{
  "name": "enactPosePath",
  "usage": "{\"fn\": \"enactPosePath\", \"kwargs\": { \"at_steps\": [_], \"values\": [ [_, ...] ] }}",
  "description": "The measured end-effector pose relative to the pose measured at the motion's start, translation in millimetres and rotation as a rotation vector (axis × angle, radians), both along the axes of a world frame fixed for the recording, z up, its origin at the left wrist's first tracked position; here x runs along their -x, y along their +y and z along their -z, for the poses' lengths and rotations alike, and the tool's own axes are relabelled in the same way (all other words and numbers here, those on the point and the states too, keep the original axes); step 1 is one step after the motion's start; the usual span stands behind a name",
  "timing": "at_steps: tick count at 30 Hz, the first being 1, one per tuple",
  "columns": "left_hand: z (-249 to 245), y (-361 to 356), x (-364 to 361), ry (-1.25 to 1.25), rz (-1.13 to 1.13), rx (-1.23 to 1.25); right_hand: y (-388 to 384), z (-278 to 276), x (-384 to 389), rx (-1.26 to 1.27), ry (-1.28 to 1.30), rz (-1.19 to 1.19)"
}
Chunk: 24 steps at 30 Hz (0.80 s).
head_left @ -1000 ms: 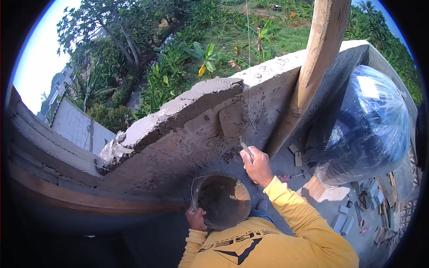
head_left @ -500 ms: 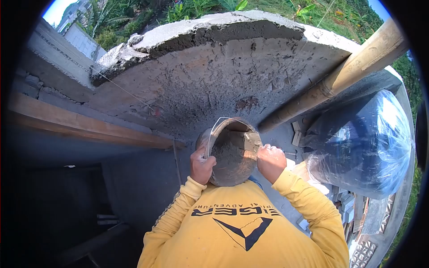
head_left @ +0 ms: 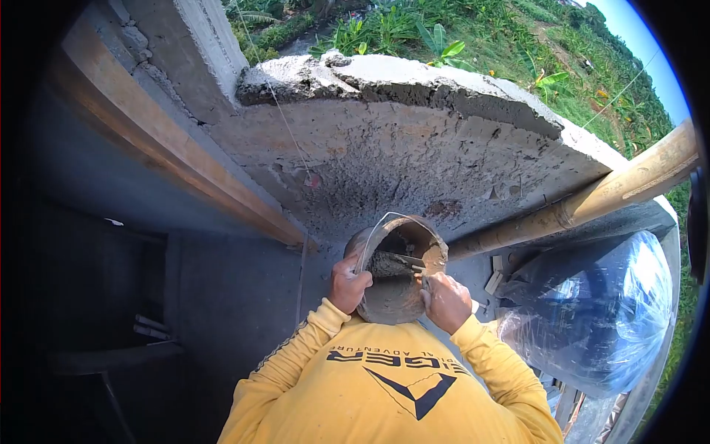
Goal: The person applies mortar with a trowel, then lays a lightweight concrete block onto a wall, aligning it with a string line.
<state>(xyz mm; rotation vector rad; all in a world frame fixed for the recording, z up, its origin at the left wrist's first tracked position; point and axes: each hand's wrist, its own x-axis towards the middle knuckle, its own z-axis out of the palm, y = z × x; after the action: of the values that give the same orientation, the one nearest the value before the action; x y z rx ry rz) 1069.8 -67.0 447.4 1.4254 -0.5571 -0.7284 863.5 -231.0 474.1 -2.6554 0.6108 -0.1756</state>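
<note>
A mortar-stained bucket [head_left: 393, 305] tilts toward me at my chest, its thin wire handle raised above the mouth. My left hand [head_left: 349, 286] is closed on the left rim, thumb over the edge. At the lower right of the mouth, my right hand [head_left: 447, 302] is closed around the handle of a trowel [head_left: 396, 263]. The blade lies inside the bucket and carries grey, wet-looking mortar. The bucket's far inside is in shadow.
Ahead stands a rough plastered wall [head_left: 355, 159] with fresh mortar along its top. A bamboo pole [head_left: 569, 211] leans at the right, above a plastic-wrapped dark bundle [head_left: 592, 311]. A wooden beam [head_left: 177, 148] runs along the left; a string [head_left: 285, 118] hangs by the wall.
My view has shifted, so the wall and bucket sit lower in the picture. My right hand has moved down along the bucket's right side, and the trowel blade now shows across the mouth.
</note>
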Motion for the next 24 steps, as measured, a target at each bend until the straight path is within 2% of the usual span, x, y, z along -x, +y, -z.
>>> {"fn": "enactPosePath", "kwargs": {
  "at_steps": [3, 6, 7, 11, 14, 16, 18, 21, 24],
  "values": [
    [1, 1, -2, -0.013, 0.01, 0.029, -6, -13, -3, 0.002, -0.026, 0.011],
    [-1, -2, -2, 0.007, 0.026, 0.032, -16, -18, -6, -0.084, 0.366, -0.029],
    [0, -3, -1, 0.003, 0.032, 0.033, -24, -15, 1, -0.026, 0.485, -0.085],
    [-4, -10, 1, -0.031, 0.02, 0.062, -42, -43, 13, 0.117, 0.151, -0.127],
    [-5, -15, 7, -0.106, 0.036, 0.055, -45, -41, 19, 0.257, 0.3, -0.094],
    [-10, -19, 8, -0.135, 0.064, 0.043, -33, -24, 17, 0.133, 0.295, -0.142],
    [-14, -20, 8, -0.11, 0.083, 0.04, -18, -13, 5, -0.075, 0.427, -0.12],
    [-14, -18, 5, -0.109, 0.074, 0.015, -19, 29, 8, -0.264, 0.335, -0.09],
    [3, -6, -4, -0.096, 0.007, 0.028, -30, -2, 3, -0.657, 0.335, -0.095]
  ]
}}
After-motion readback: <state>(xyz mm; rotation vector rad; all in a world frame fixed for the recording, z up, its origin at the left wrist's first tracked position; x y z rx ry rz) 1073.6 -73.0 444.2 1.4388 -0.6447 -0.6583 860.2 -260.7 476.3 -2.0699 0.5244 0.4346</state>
